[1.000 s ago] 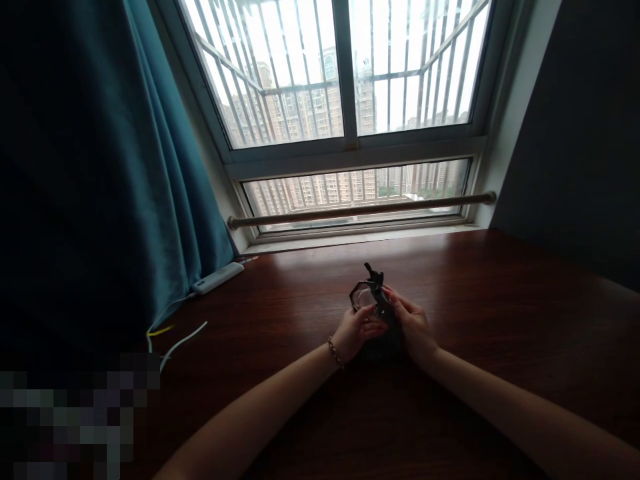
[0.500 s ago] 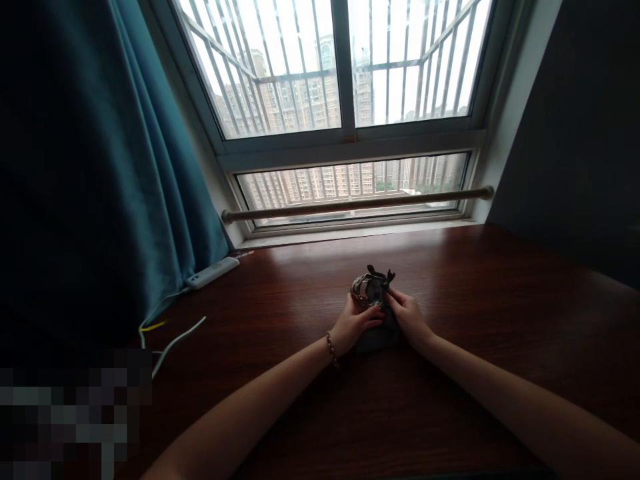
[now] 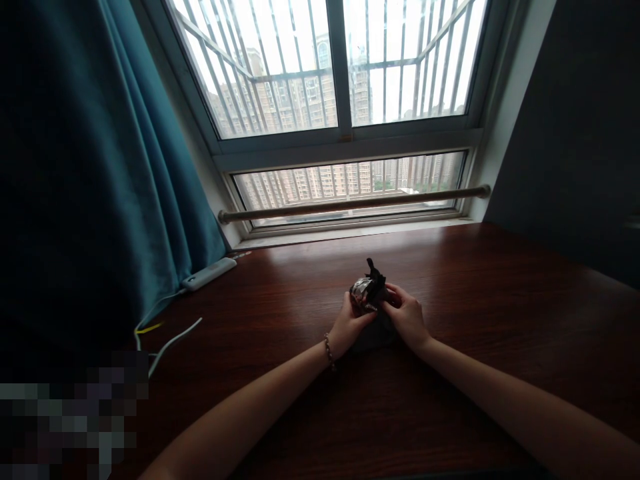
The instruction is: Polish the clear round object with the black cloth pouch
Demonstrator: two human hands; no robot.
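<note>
A small dark grey cloth pouch (image 3: pixel 374 335) rests on the wooden tabletop (image 3: pixel 280 300), its mouth turned away from me. My left hand (image 3: pixel 349 325) is closed on the left side of its mouth, around a shiny silvery object (image 3: pixel 362 288) that I cannot identify. A bead bracelet (image 3: pixel 329 352) circles the left wrist. From the right, my right hand (image 3: pixel 407 317) pinches the edge of the pouch's mouth. Black cord or gathered cloth (image 3: pixel 373 270) sticks up at the far end. The pouch's inside is hidden by my fingers.
A white power strip (image 3: pixel 209 274) lies at the left by the teal curtain (image 3: pixel 165 200). White cables (image 3: pixel 175 341) and a yellow tie (image 3: pixel 150 328) trail nearby. Beyond the table, a metal rail (image 3: pixel 350 207) crosses the window. A dark wall (image 3: pixel 565 167) stands on the right.
The right fingers have moved in over the pouch's mouth, closer to the left hand. The mouth looks narrower, and the black piece now points upward.
</note>
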